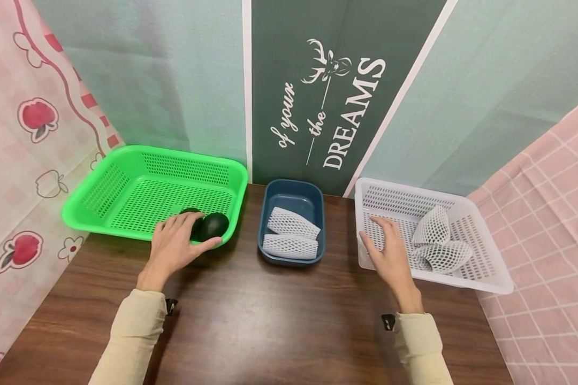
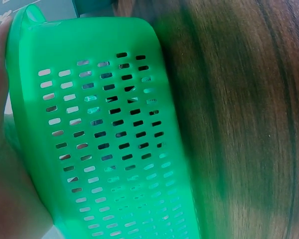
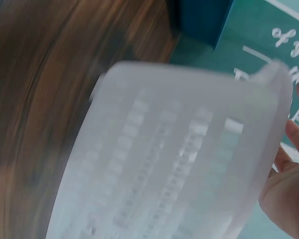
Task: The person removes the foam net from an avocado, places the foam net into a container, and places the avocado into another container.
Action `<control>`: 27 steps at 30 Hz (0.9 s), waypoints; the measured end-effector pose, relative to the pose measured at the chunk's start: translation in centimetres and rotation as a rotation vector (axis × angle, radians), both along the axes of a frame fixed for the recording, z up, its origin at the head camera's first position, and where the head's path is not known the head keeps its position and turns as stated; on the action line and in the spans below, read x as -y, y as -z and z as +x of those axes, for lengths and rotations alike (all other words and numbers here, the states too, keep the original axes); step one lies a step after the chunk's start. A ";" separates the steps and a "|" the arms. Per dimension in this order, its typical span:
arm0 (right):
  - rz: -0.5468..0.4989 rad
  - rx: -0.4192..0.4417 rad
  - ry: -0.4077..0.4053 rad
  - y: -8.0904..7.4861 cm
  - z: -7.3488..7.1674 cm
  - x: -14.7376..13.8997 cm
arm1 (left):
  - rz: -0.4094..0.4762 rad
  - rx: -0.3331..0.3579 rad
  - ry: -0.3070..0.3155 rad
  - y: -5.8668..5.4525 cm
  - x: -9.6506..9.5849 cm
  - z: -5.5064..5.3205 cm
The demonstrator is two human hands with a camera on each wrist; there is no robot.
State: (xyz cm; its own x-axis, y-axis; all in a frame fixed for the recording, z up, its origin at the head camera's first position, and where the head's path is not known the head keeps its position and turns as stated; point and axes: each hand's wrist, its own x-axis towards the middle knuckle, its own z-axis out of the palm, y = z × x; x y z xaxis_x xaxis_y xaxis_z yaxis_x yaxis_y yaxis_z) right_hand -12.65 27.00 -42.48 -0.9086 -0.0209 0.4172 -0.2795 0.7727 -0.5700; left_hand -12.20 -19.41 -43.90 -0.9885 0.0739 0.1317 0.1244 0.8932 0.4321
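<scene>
In the head view, two dark, smooth oval fruits, perhaps avocados (image 1: 214,226), lie in the front right corner of the green basket (image 1: 125,231). My left hand (image 1: 175,243) reaches over the basket's front rim beside them, thumb spread from the fingers; it partly covers the left fruit, and contact is unclear. Over the front left part of the white basket (image 1: 491,275) hangs my right hand (image 1: 389,255), thumb and fingers apart and nothing between them. White foam net sleeves (image 1: 432,227) lie in that basket, to the hand's right.
Between the two baskets stands a small blue tray (image 1: 291,262) holding two white foam-net-covered pieces (image 1: 290,247). All three containers stand on a brown wooden table (image 1: 270,321). A printed cloth (image 1: 192,80) hangs behind them, with patterned cloths at both sides.
</scene>
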 end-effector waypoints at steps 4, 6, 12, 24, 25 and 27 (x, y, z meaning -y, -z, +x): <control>0.006 -0.027 0.035 0.0 0.0 -2.1 | 0.003 0.005 -0.005 0.0 0.0 0.0; 0.014 -0.026 0.060 -0.1 0.1 -3.1 | 0.002 0.002 -0.006 0.0 0.0 0.0; 0.029 0.026 0.141 -0.3 0.6 -5.7 | -0.005 -0.014 0.004 0.2 0.1 0.0; 0.019 0.127 0.296 -0.8 1.2 -9.8 | -0.003 -0.015 0.007 0.2 0.0 0.0; 0.020 0.132 0.306 -0.7 1.2 -10.0 | -0.003 -0.014 0.006 0.2 0.0 0.0; 0.019 0.145 0.318 -0.6 1.3 -10.4 | -0.003 -0.013 0.004 0.1 0.0 0.0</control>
